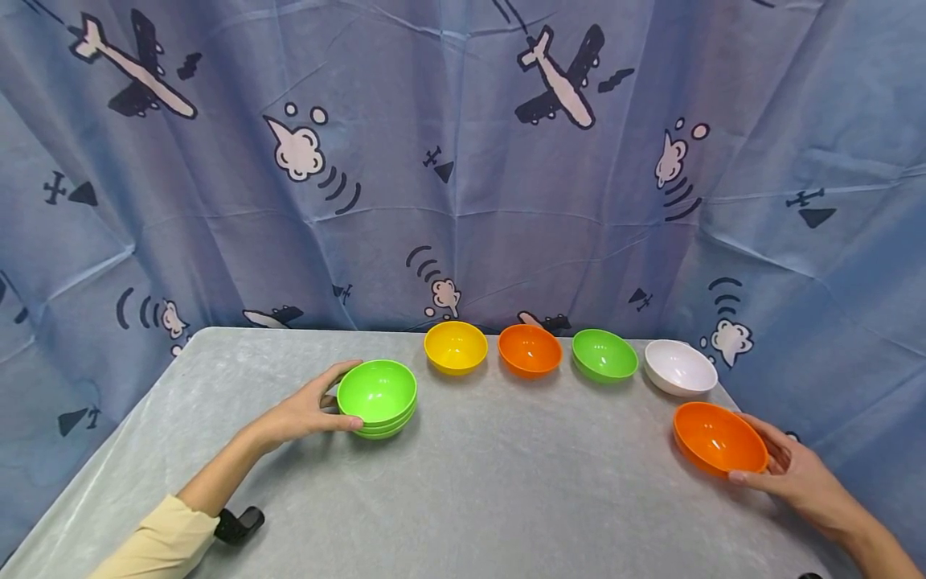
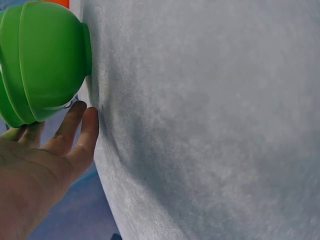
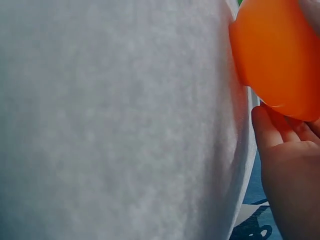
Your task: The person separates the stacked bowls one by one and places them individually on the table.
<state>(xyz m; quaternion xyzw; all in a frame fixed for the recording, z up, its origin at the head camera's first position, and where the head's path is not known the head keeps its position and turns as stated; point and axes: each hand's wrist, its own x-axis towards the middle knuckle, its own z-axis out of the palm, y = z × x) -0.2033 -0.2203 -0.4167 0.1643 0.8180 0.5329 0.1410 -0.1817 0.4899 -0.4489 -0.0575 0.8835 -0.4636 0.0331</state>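
In the head view my left hand (image 1: 311, 412) holds a stack of green bowls (image 1: 378, 394) from its left side, thumb at the near rim and fingers round the back. The left wrist view shows the stack's underside (image 2: 55, 60) close to the table, with two fingers apart from the bowl wall. On the right, my right hand (image 1: 803, 474) grips an orange bowl (image 1: 716, 441) at its rim, thumb in front and fingers behind. Its foot (image 3: 239, 55) appears at the tabletop in the right wrist view; whether it touches, I cannot tell.
Along the table's back edge stand a yellow bowl (image 1: 456, 354), a smaller orange bowl (image 1: 530, 358), a green bowl (image 1: 604, 362) and a white bowl (image 1: 680, 374). A patterned blue curtain (image 1: 463, 161) hangs behind the grey-covered table (image 1: 506, 490).
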